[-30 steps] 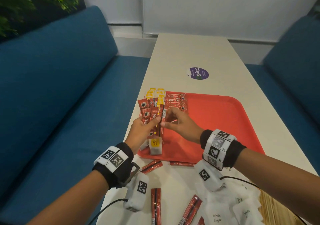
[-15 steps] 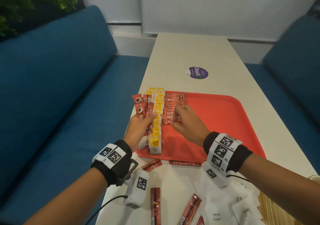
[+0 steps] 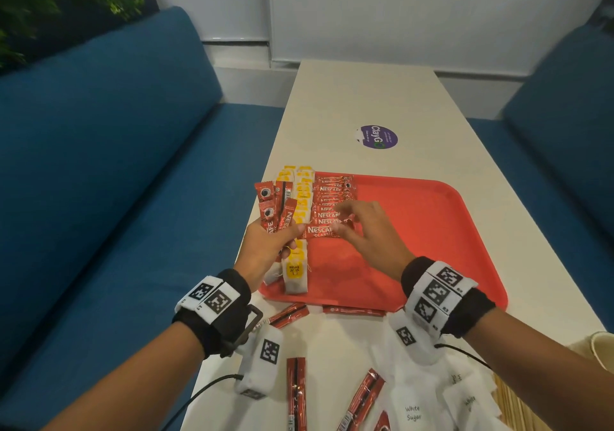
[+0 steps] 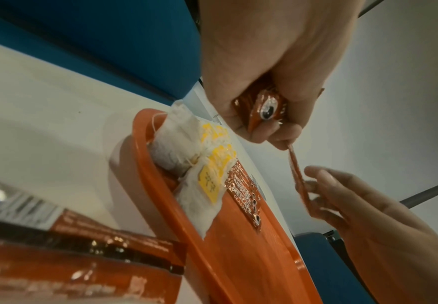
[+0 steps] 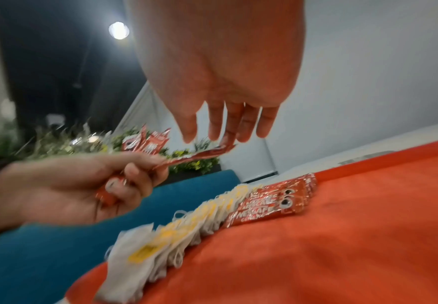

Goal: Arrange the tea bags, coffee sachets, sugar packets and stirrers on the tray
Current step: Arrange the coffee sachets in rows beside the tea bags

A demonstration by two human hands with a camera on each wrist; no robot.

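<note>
My left hand (image 3: 289, 237) grips a fanned bundle of red coffee sachets (image 3: 274, 211) over the left edge of the red tray (image 3: 432, 231). One coffee sachet (image 3: 320, 231) lies crosswise between the hands: my left thumb holds one end and my right hand (image 3: 342, 221) pinches the other, as the left wrist view shows (image 4: 296, 172). On the tray, a row of tea bags (image 3: 294, 274) with yellow tags runs along the left rim. Beside it lies a row of coffee sachets (image 3: 332, 191).
Loose coffee sachets (image 3: 295, 394) lie on the white table in front of the tray. White sugar packets (image 3: 415, 410) and wooden stirrers (image 3: 511, 414) are at the near right, with a paper cup (image 3: 598, 347) beyond. Blue sofas (image 3: 99, 164) flank the table.
My right hand came back from the sachet row on the tray to the left hand's bundle and now pinches one sachet from it. The left hand stayed in place.
</note>
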